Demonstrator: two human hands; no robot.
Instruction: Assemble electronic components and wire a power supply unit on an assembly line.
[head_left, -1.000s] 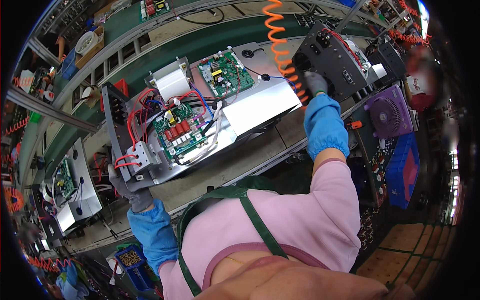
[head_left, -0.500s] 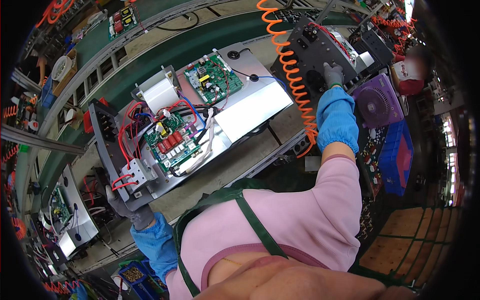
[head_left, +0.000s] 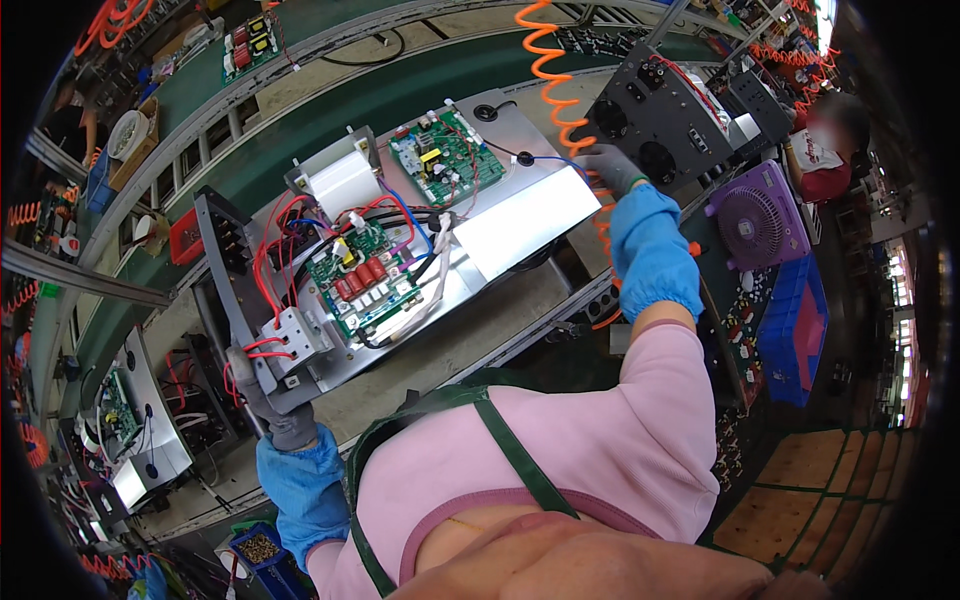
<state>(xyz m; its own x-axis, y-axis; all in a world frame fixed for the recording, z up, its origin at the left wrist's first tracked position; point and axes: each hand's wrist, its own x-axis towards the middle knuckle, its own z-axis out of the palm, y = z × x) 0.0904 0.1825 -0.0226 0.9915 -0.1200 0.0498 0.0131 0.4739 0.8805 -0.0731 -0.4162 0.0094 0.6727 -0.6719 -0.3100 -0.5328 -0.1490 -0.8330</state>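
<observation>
My left hand [head_left: 284,420], in a grey glove and blue sleeve cover, grips the near left corner of a metal chassis [head_left: 335,375] at its dark end panel [head_left: 228,290]. The chassis carries two green circuit boards [head_left: 445,165], a white cylinder [head_left: 342,188], red and blue wires, and a shiny metal cover [head_left: 527,222]. My right hand [head_left: 612,168], also gloved, is at the chassis's far right end with fingers stretched leftward. It overlaps an orange coiled hose [head_left: 553,92]; whether it touches the hose is unclear. Beyond it stands a black-panelled unit [head_left: 655,120].
A purple fan [head_left: 755,215] and a blue bin [head_left: 795,320] stand at the right. Another chassis [head_left: 150,430] lies at the left, near a blue box of small parts [head_left: 262,548]. A co-worker [head_left: 825,150] is at the far right. A green conveyor [head_left: 300,110] runs behind.
The chassis has shifted right, with my left hand still on its corner. My right hand has left the black-panelled unit and moved left to the hose. That unit sits farther right and is turned.
</observation>
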